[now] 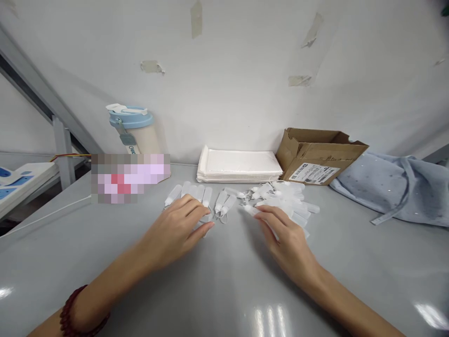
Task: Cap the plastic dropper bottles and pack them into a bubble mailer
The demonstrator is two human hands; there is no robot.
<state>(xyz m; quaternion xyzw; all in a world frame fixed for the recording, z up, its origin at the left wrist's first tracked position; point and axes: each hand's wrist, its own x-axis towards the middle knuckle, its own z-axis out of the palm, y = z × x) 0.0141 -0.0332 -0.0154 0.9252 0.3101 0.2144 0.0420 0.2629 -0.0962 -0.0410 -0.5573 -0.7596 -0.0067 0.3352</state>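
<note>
Small translucent white bottles with thin loops lie on the grey table (224,271). My left hand (178,229) is over a row of bottles (200,193), thumb and fingers apart, partly covering them; nothing shows between its fingertips. My right hand (287,241) is at the left front edge of a loose pile of bottles (293,196). Its thumb and index finger close on the end of one bottle (251,210). Between the hands a small group of bottles (226,204) lies with loops toward me.
Behind the bottles is a stack of white padded envelopes (240,164). An open cardboard box (321,159) and grey-blue fabric (393,187) are on the right. A blue-lidded cup (135,128) is at the back left, near a blurred pink item (129,178) and a white cable (52,214).
</note>
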